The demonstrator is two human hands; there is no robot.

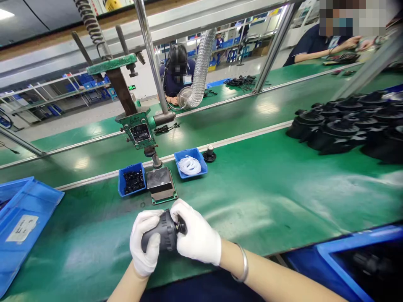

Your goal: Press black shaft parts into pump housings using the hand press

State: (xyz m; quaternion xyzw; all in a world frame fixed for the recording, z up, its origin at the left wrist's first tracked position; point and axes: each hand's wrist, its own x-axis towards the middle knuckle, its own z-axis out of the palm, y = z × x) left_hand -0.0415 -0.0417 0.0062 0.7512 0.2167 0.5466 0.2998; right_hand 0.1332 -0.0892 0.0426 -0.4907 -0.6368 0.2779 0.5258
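A black ribbed cylindrical housing (pixel 168 230) lies tilted on its side between my two white-gloved hands, near the front of the green bench. Around its left end my left hand (pixel 145 239) is closed, thumb toward me and fingers over the top. My right hand (pixel 197 235) pinches a small black fitting (pixel 180 225) that sticks out from the housing's right end. The fingers partly hide the fitting. Just beyond the hands stands a green hand press (pixel 138 130), with a metal block (pixel 159 179) on its base.
Beside the press are a blue bin of small black parts (pixel 121 184) and a blue bin with white rings (pixel 203 168). A black part with a white top (pixel 209 154) stands nearby. Several black housings (pixel 336 128) crowd the right. Blue crates (pixel 34 226) flank the bench. Co-workers (pixel 178 69) sit opposite.
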